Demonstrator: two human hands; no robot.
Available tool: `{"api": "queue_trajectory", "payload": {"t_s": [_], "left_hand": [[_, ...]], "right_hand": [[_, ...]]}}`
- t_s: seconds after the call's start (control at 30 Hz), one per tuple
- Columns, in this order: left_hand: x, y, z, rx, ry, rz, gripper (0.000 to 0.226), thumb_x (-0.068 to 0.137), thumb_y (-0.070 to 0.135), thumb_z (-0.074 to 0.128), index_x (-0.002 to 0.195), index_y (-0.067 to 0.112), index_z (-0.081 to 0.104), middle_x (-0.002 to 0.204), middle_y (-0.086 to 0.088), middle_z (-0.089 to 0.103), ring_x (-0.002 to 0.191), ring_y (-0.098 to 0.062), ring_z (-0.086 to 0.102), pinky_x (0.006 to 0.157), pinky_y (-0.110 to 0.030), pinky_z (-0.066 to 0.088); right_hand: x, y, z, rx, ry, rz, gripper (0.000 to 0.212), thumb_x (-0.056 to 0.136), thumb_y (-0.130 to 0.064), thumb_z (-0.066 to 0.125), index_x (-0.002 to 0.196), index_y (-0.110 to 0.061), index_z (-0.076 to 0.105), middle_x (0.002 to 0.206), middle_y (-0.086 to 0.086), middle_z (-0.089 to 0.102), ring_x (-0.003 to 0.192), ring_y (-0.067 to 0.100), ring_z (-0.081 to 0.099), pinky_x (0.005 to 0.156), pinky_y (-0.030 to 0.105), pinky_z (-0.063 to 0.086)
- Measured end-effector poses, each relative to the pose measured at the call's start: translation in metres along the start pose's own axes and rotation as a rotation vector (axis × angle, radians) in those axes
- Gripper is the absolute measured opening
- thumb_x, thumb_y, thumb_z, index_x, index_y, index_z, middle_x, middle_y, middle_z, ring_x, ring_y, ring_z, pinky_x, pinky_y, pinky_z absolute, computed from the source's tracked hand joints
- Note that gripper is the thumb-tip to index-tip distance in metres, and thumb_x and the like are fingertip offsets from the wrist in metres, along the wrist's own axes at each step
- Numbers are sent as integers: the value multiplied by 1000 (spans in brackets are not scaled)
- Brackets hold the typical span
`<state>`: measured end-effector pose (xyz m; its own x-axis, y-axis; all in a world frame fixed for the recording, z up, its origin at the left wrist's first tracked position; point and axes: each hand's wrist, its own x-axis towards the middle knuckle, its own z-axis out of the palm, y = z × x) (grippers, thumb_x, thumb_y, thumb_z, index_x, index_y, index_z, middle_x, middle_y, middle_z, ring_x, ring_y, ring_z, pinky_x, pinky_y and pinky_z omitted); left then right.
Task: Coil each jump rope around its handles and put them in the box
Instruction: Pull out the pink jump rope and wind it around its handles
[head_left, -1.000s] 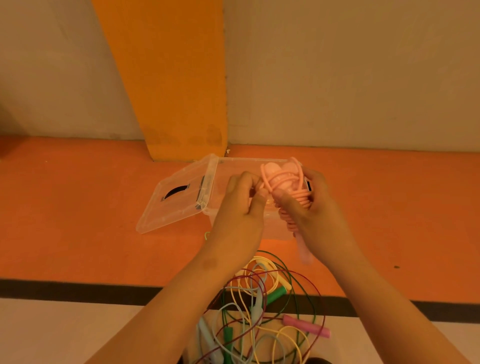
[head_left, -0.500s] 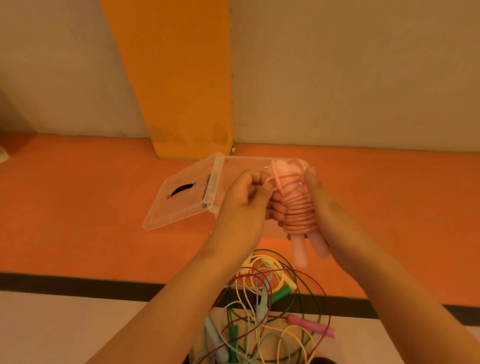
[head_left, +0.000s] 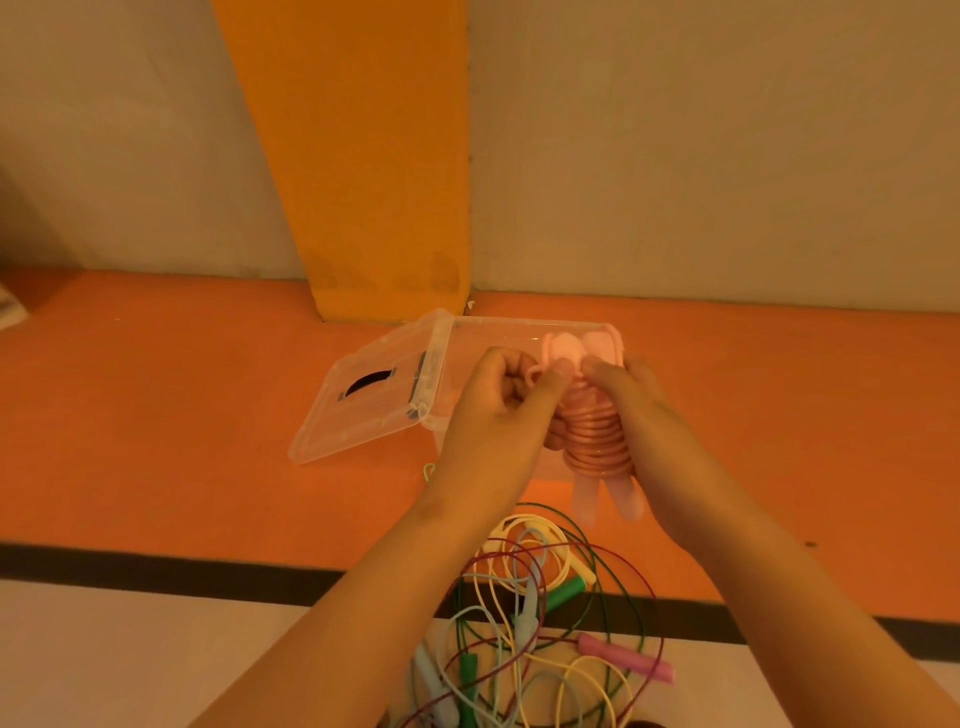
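- Left hand (head_left: 496, 415) is curled, pinching the last little loop of the pink rope (head_left: 597, 447) up by the handle tops.
- Right hand (head_left: 644, 431) is wrapped round the bundle, holding it over the open box (head_left: 498, 327).
- A second ago that loop was slack over the top. Now it's snug and the handles (head_left: 626, 501) poke out below a tight coil.
- So I'd say this one's basically wound. Tuck the end in, then drop it in.
- Lid (head_left: 363, 415) is flipped open to the left.
- The tangled pile (head_left: 540, 623) of other ropes hasn't been coiled.
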<state>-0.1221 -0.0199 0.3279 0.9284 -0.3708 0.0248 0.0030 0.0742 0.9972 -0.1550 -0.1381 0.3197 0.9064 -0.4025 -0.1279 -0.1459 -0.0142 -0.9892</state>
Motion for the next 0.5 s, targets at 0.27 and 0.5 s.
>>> {"api": "queue_trajectory", "payload": {"t_s": [0.27, 0.5], "left_hand": [[2, -2, -2, 6, 36, -32, 27, 88, 8, 64, 102, -9, 48, 82, -16, 56, 61, -14, 56, 58, -25, 49], [1, 0, -2, -132, 75, -80, 12, 86, -5, 56, 96, -1, 54, 77, -17, 53, 67, -22, 50, 59, -28, 43]], "right_hand": [[-3, -1, -1, 65, -37, -35, 28, 88, -17, 57, 114, -10, 56, 95, 8, 63, 77, 15, 58, 61, 27, 45], [0, 2, -1, 75, -66, -84, 25, 88, -9, 60, 104, -28, 57, 87, -13, 65, 72, -1, 60, 62, 15, 47]]}}
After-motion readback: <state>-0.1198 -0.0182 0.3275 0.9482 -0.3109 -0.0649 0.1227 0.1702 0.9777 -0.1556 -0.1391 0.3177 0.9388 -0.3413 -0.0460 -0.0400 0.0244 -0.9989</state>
